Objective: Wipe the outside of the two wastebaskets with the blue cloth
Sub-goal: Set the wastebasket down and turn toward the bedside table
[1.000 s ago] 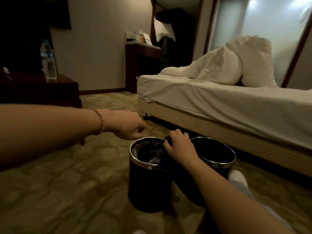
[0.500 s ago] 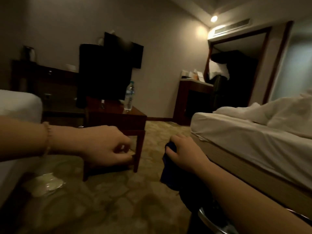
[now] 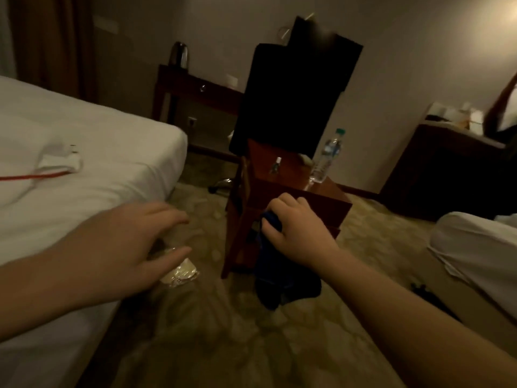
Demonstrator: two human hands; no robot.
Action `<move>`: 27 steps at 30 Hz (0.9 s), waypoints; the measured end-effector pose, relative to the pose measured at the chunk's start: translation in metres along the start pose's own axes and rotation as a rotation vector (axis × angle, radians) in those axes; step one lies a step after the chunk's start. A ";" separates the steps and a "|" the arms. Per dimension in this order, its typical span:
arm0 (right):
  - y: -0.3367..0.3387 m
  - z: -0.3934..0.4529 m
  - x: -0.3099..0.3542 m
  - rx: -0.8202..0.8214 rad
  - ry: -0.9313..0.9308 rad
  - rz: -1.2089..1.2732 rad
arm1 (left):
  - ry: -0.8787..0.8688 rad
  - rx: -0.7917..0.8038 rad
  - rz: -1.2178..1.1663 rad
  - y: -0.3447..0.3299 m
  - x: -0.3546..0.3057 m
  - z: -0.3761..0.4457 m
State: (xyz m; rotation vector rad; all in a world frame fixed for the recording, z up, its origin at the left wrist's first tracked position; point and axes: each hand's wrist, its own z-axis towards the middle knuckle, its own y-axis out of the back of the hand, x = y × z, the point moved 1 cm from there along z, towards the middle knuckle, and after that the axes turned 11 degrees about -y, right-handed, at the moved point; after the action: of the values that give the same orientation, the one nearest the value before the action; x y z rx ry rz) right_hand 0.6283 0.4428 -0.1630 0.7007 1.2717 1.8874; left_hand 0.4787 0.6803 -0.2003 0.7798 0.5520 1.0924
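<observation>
While your right hand curls its fingers round the top of the dark blue cloth, that crumpled cloth hangs from your grip in the middle of the view, in front of the reddish-brown wooden side table and above the patterned beige carpet; you cannot tell from this view whether its lower end touches the floor; neither wastebasket shows in the frame. Your left hand is released, its fingers straight and spread, grasping nothing; it reaches forward over the edge of the white-sheeted bed on your left, just above a crumpled clear plastic wrapper that lies on the carpet beside the bed. On the side table stands a clear plastic water bottle with a green cap, upright near the far right corner, and a small bottle stands further left; behind the table rises a black chair back. A white plug with a red cord lies on the left bed; a second white bed shows at your right; a dark kettle sits on the desk by the far wall.
</observation>
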 end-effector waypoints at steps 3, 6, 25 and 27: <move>0.012 0.034 0.038 0.028 0.061 -0.028 | 0.111 0.019 -0.008 0.008 0.029 0.010; 0.014 0.061 0.087 0.093 0.167 -0.052 | 0.198 0.042 -0.078 0.009 0.051 0.008; 0.176 0.078 0.064 0.272 -0.061 0.154 | 0.381 0.441 -0.360 0.053 0.038 0.091; 0.231 0.063 0.048 0.316 -0.179 0.117 | 0.261 0.532 -0.425 0.098 0.007 0.151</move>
State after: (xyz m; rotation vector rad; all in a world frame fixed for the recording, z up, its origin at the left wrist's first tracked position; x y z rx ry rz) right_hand 0.5857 0.4611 0.0764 1.1054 1.4535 1.6853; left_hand 0.5370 0.6685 -0.0299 0.9249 1.2032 0.6536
